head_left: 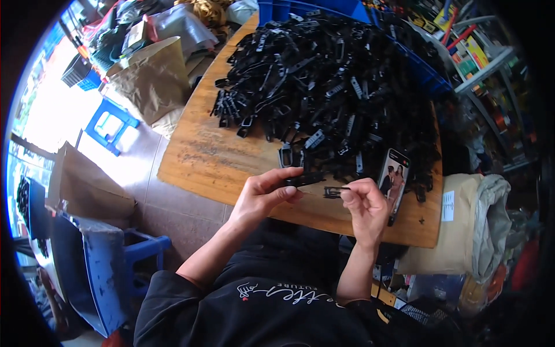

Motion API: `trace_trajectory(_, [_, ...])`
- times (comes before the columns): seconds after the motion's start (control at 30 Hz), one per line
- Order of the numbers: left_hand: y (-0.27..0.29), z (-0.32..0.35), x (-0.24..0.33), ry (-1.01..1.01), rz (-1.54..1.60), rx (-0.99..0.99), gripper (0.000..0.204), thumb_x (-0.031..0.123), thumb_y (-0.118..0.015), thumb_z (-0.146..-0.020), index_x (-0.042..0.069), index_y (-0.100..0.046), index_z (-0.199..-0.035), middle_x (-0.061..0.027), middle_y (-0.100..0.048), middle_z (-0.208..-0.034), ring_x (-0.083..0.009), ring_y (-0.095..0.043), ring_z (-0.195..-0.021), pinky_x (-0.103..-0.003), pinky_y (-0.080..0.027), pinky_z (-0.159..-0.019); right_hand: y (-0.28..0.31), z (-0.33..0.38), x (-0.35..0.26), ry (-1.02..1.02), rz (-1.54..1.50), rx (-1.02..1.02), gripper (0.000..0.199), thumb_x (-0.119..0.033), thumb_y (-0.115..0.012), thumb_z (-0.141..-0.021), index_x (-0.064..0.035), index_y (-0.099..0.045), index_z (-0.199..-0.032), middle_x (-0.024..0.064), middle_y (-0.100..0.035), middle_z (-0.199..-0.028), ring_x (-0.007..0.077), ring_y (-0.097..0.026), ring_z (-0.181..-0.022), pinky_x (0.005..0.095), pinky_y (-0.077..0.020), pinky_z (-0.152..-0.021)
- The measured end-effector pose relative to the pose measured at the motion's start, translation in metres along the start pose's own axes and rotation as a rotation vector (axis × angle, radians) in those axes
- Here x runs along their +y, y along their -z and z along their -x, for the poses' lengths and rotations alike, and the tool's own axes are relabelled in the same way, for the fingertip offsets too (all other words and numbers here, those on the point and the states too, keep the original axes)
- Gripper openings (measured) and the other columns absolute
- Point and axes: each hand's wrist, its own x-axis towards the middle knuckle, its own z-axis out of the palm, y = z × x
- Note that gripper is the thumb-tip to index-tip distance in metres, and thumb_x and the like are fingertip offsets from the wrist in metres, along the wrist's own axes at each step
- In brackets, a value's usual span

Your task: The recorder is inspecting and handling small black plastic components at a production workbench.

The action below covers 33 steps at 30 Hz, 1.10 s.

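Cluttered shelves, brown paper sacks and blue plastic stools are seen around a wooden tabletop [196, 156], on which a big heap of black plastic clips [335, 87] is piled. A long black plastic strip [304, 180] is pinched by the left hand [263, 196] between thumb and forefinger, just above the near edge of the table. A small black buckle piece [332, 192] is pinched by the fingertips of the right hand [364, 205], just beside the end of the strip; whether the two parts touch cannot be told. Both pieces are held between the hands, in front of the heap.

The strip is seen as flat, narrow and dark, and the buckle piece as short with a small opening. Finer details are not made out, because the parts are small and black.

A phone [393, 180] is leaned against the heap, just beside the right hand. Part of the strip is hidden by the left fingers.
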Motion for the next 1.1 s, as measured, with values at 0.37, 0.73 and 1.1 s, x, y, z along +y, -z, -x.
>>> trace_trajectory(0.37, [-0.004, 0.016, 0.007, 0.044, 0.027, 0.022, 0.041, 0.002, -0.057, -0.083, 0.001, -0.049, -0.123, -0.0053, -0.062, -0.092, -0.0103, -0.059, -0.080, -0.023, -0.047, -0.076, -0.053, -0.001, 0.000, 0.170, 0.425, 0.064, 0.015, -0.008, -0.072, -0.073, 0.0001, -0.063, -0.083, 0.0040, -0.061, -0.068, 0.0069, -0.051, -0.055, 0.0201, -0.0412, -0.050])
trace_trajectory(0.73, [0.044, 0.036, 0.013, -0.195, 0.007, 0.362, 0.030, 0.006, -0.058, -0.083, -0.001, -0.054, -0.113, -0.0066, -0.062, -0.086, -0.0112, -0.058, -0.075, -0.023, -0.046, -0.072, -0.081, -0.030, 0.008, 0.337, 0.923, -0.167, 0.024, -0.017, -0.073, -0.066, -0.0061, -0.059, -0.083, 0.0035, -0.048, -0.083, 0.0212, -0.048, -0.078, 0.0333, -0.0386, -0.067])
trace_trajectory(1.1, [0.041, 0.030, 0.016, -0.137, 0.084, 0.364, 0.041, -0.002, -0.050, -0.080, -0.002, -0.048, -0.121, -0.0103, -0.060, -0.098, -0.0141, -0.058, -0.085, -0.026, -0.046, -0.079, -0.075, -0.026, -0.003, 0.267, 0.443, -0.197, 0.021, 0.000, -0.066, -0.067, -0.0034, -0.057, -0.085, 0.0097, -0.059, -0.084, 0.0237, -0.054, -0.073, 0.0321, -0.0465, -0.066])
